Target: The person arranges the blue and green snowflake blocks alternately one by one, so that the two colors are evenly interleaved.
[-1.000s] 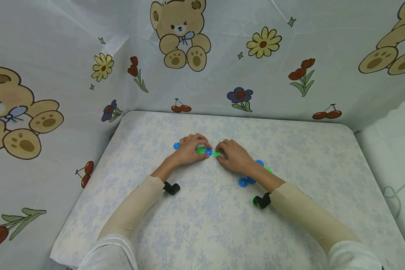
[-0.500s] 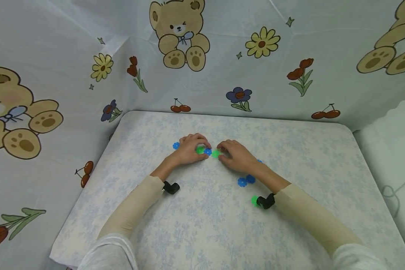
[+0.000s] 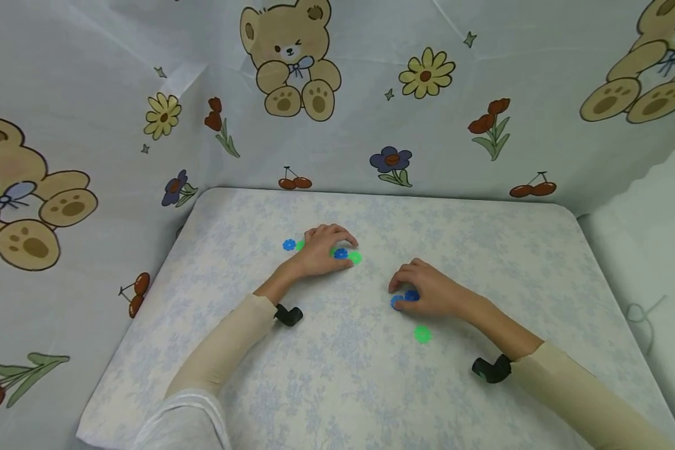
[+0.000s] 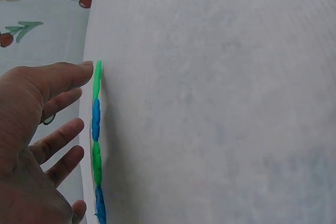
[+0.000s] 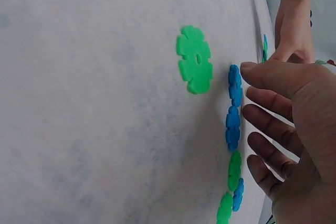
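Note:
In the head view my left hand (image 3: pixel 320 251) rests over a row of alternating blue and green notched plastic discs. Its thumb and forefinger lie either side of a blue disc (image 3: pixel 340 254) and the end green disc (image 3: pixel 355 257), fingers spread. The left wrist view has the row edge-on, thumb beside the top green disc (image 4: pixel 98 74). My right hand (image 3: pixel 430 290) is at two blue discs lying side by side. In the right wrist view its thumb tip is at the nearer blue disc (image 5: pixel 234 85), with relaxed fingers beside the other blue disc (image 5: pixel 232 128); no firm grip shows.
A loose green disc (image 3: pixel 422 334) lies on the patterned tabletop (image 3: pixel 326 375) in front of my right hand. Beyond the blue pair, the right wrist view has further green discs (image 5: pixel 234 170) and a small blue one (image 5: pixel 238 194). A bear-print curtain (image 3: pixel 337 144) hangs behind.
My right hand has left the green disc at the row's end and moved right and nearer, to the blue discs. The left hand stays at the row, its fingers a little wider.

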A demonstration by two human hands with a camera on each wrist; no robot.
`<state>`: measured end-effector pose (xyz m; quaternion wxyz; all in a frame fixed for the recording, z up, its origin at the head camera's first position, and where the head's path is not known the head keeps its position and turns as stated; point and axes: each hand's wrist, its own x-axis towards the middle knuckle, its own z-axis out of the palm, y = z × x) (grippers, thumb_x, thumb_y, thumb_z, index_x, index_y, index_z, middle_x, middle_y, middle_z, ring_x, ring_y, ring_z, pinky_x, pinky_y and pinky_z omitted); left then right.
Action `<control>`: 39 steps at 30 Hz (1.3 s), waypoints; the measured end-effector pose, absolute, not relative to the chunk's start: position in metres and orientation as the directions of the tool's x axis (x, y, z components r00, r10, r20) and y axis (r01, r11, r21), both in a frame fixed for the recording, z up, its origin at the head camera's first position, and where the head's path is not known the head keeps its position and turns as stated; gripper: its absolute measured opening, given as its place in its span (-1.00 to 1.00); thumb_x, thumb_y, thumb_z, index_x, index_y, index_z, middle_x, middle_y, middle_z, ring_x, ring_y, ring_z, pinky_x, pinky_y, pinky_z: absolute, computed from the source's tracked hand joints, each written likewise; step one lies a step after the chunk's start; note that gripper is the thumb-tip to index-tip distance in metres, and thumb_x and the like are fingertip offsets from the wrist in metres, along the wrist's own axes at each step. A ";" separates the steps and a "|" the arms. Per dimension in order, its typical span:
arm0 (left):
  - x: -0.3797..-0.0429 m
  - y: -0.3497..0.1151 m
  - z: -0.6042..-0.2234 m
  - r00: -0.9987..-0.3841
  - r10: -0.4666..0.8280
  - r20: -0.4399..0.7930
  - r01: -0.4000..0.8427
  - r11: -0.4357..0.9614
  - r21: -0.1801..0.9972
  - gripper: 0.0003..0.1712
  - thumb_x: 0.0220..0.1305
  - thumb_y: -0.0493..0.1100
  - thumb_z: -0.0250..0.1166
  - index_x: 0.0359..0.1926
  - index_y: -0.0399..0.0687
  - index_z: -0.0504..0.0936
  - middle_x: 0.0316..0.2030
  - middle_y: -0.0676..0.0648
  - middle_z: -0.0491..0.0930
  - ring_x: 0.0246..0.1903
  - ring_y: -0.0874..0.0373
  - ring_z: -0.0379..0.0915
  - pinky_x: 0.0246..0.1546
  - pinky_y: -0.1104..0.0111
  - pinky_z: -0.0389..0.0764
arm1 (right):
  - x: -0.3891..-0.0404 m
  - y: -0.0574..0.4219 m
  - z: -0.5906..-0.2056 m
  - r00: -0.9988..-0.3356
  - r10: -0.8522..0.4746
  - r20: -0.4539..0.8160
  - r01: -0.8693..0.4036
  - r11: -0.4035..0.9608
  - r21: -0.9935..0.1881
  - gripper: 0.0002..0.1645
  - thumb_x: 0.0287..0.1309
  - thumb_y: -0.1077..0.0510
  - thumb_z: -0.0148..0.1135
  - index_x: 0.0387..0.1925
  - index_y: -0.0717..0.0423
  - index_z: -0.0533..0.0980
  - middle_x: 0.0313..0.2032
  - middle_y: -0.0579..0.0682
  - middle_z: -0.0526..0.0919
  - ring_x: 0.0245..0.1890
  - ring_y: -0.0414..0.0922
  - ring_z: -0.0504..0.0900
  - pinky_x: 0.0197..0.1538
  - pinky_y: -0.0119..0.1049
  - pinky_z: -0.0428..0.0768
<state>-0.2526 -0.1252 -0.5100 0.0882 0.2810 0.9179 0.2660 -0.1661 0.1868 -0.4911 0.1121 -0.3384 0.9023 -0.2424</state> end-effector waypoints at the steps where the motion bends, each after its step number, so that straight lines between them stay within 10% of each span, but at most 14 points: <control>1: -0.253 -0.123 -0.510 -0.825 0.566 -0.009 0.473 0.698 0.537 -0.60 0.42 0.13 0.47 0.22 0.36 0.68 0.42 0.02 0.45 0.46 -0.09 0.26 0.53 -0.30 -0.03 | -0.164 0.189 -0.491 -0.741 -0.670 -0.041 -0.560 0.651 -0.512 -0.77 0.29 0.00 0.54 -0.05 -0.14 0.72 -0.05 -0.22 0.74 0.01 -0.17 0.51 0.18 -0.03 0.55; 39: -0.251 -0.115 -0.515 -0.822 0.570 0.007 0.486 0.694 0.531 -0.77 0.41 0.10 0.47 0.04 0.34 0.74 0.35 0.05 0.53 0.44 -0.07 0.35 0.50 -0.26 0.02 | -0.185 0.180 -0.500 -0.811 -0.585 -0.007 -0.478 0.670 -0.568 -0.76 0.41 0.03 0.45 0.01 -0.06 0.62 -0.07 -0.18 0.72 0.00 -0.16 0.56 0.16 -0.08 0.59</control>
